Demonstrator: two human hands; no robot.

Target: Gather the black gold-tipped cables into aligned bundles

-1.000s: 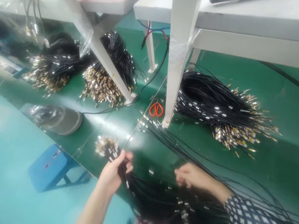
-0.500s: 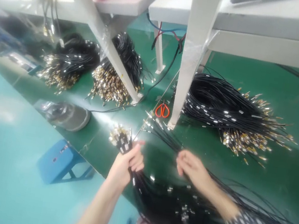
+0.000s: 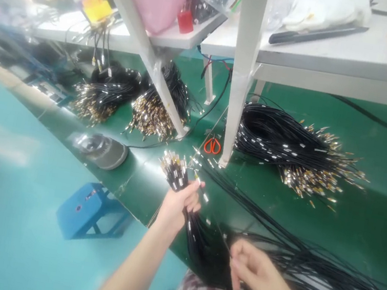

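My left hand (image 3: 184, 200) is closed around a thick bundle of black cables (image 3: 195, 234), whose gold-tipped ends (image 3: 175, 166) with white bands stick up above the fist. One separate cable end (image 3: 203, 188) pokes out beside the left thumb and forefinger. Lower and to the right, my right hand (image 3: 250, 268) has its fingers pinched on a thin black cable (image 3: 225, 242); its far part is hard to follow. Behind that hand, loose black cables (image 3: 263, 213) run across the green bench top, their ends lying near the shelf post.
Orange-handled scissors (image 3: 212, 145) lie beside a white shelf post (image 3: 237, 98). A large cable bundle (image 3: 273, 133) rests at right, with two more piles (image 3: 157, 114) at left. A grey power tool (image 3: 107, 151) sits near the bench edge. A blue stool (image 3: 80, 210) stands below.
My right hand has moved from the loose cables' upper part down towards my body. My left hand still grips the bundle, and a single cable end now shows by its thumb. The view has shifted.
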